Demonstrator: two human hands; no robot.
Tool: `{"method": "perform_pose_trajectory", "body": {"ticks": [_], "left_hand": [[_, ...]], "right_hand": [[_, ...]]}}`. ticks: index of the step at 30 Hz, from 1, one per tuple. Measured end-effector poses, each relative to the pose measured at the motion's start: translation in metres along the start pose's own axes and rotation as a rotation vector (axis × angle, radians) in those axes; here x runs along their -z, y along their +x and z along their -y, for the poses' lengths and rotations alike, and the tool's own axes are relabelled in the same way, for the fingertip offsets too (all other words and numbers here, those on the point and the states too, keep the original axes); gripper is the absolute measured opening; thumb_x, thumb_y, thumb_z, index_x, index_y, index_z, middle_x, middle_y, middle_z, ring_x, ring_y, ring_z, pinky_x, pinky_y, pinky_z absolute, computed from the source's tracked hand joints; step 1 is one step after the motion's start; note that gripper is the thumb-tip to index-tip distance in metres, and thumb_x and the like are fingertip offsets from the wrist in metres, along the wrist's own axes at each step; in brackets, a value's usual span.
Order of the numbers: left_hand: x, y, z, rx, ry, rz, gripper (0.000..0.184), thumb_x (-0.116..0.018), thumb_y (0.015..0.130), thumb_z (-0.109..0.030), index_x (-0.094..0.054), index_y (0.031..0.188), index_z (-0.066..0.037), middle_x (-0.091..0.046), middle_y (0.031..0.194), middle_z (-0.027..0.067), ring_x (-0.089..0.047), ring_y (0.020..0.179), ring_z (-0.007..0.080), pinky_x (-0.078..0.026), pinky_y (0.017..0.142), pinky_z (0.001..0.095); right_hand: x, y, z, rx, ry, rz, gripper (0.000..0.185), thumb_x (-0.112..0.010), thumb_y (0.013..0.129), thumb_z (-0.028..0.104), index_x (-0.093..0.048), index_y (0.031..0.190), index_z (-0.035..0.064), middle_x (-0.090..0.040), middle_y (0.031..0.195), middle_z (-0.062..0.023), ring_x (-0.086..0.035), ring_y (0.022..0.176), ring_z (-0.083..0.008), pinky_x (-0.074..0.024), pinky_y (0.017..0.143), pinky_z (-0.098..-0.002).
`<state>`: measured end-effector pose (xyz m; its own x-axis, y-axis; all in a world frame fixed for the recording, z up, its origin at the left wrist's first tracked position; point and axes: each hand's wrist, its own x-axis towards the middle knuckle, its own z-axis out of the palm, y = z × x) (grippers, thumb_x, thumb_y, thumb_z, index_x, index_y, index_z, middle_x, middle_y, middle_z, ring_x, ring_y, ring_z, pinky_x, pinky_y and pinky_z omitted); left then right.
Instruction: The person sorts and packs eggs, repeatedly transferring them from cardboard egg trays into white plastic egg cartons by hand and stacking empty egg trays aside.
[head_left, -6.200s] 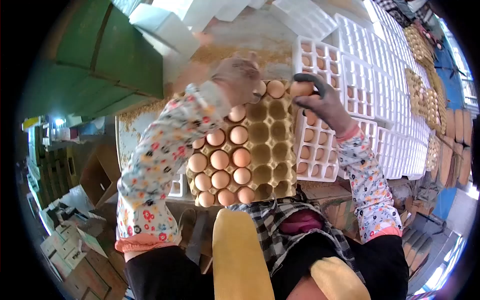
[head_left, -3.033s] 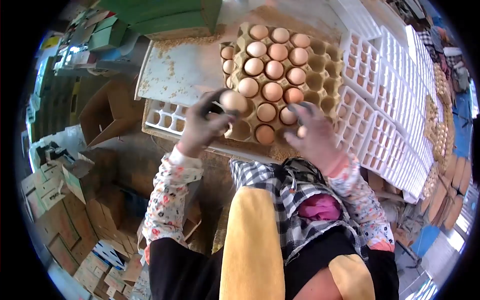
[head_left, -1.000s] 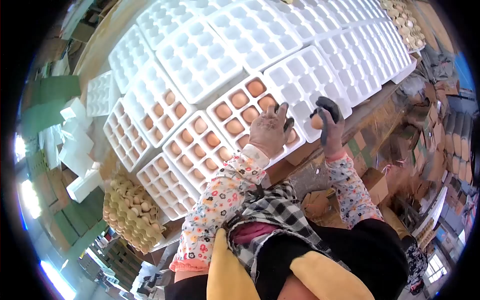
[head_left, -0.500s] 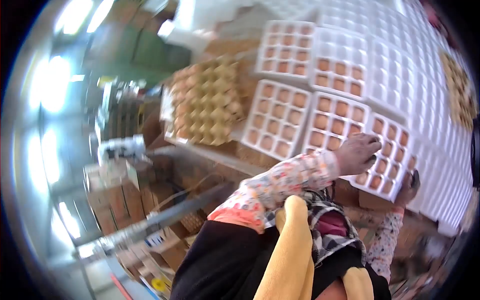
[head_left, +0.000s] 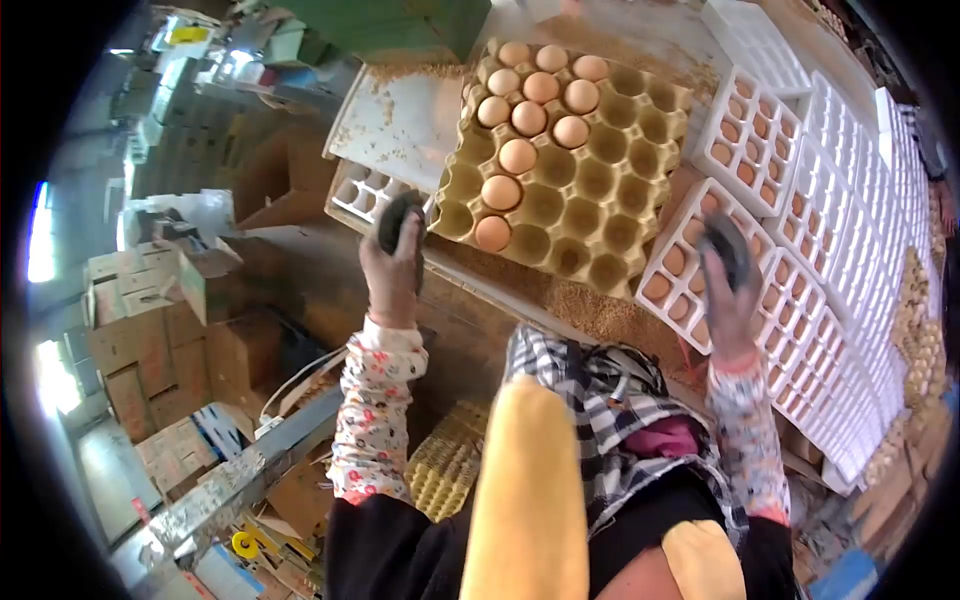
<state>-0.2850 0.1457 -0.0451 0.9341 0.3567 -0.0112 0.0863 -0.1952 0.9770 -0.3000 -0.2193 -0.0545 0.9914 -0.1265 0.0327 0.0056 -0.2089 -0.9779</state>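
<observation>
A brown pulp egg tray (head_left: pixel 590 176) lies on the bench in front of me, with several brown eggs (head_left: pixel 529 118) in its left part and bare cups at right. My left hand (head_left: pixel 393 262), in a dark-fingered glove, is by the tray's lower left corner, beside a small white tray (head_left: pixel 372 190). Its fingers point forward and seem to hold nothing. My right hand (head_left: pixel 730 280), gloved alike, is over a white egg tray (head_left: pixel 655 268) filled with brown eggs. Its fingers are stretched out, apparently with nothing in them; part of that tray is hidden beneath.
More white trays of eggs (head_left: pixel 748 140) stand at right, with rows of white trays (head_left: pixel 850 190) beyond. A green box (head_left: pixel 400 30) is at the back. Cardboard boxes (head_left: pixel 150 350) and a metal rail (head_left: pixel 240 465) lie at left below the bench.
The view has swung left toward the pulp tray. Both my hands have left the white tray at right: the left moved to the pulp tray's near corner, the right sits over another white tray.
</observation>
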Motion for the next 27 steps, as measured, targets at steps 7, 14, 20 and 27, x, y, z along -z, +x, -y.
{"method": "perform_pose_trajectory", "body": {"ticks": [7, 14, 20, 27], "left_hand": [[0.021, 0.057, 0.026, 0.017, -0.115, 0.078, 0.026, -0.057, 0.087, 0.002, -0.060, 0.113, 0.002, -0.061, 0.106, 0.0075, -0.057, 0.098, 0.0162, -0.046, 0.089, 0.0269], [0.018, 0.103, 0.031, -0.249, 0.208, 0.184, 0.035, -0.064, 0.078, 0.000, -0.060, 0.113, -0.003, -0.060, 0.106, 0.0125, -0.058, 0.096, 0.0273, -0.047, 0.084, 0.0340], [-0.054, 0.151, 0.010, -0.790, 0.729, 0.679, 0.047, -0.069, 0.073, -0.014, -0.056, 0.119, -0.012, -0.051, 0.120, 0.0119, -0.053, 0.100, 0.0322, -0.048, 0.086, 0.0380], [-0.047, 0.182, 0.016, 0.163, -0.422, 0.423, 0.029, -0.068, 0.081, -0.009, -0.059, 0.108, -0.007, -0.065, 0.097, 0.0074, -0.065, 0.086, 0.0204, -0.054, 0.071, 0.0283]], "right_hand": [[-0.149, 0.111, 0.026, 0.384, -1.153, 0.446, 0.041, -0.067, 0.078, 0.017, -0.056, 0.117, 0.0126, -0.054, 0.119, -0.0162, -0.055, 0.108, -0.0324, -0.0466, 0.091, -0.0417], [-0.114, 0.116, 0.023, -0.291, 0.032, 0.122, 0.034, -0.064, 0.084, 0.021, -0.060, 0.114, 0.0052, -0.063, 0.102, -0.0051, -0.060, 0.081, -0.0151, -0.0501, 0.069, -0.0291], [-0.137, 0.119, 0.043, -0.362, 0.001, 0.348, 0.039, -0.063, 0.083, 0.023, -0.054, 0.114, 0.0007, -0.063, 0.096, -0.0114, -0.061, 0.085, -0.0186, -0.0497, 0.072, -0.0303], [-0.181, 0.124, 0.057, 0.134, -0.928, 0.598, 0.042, -0.072, 0.074, 0.028, -0.063, 0.106, 0.0017, -0.059, 0.111, -0.0191, -0.061, 0.094, -0.0290, -0.0498, 0.079, -0.0360]]}}
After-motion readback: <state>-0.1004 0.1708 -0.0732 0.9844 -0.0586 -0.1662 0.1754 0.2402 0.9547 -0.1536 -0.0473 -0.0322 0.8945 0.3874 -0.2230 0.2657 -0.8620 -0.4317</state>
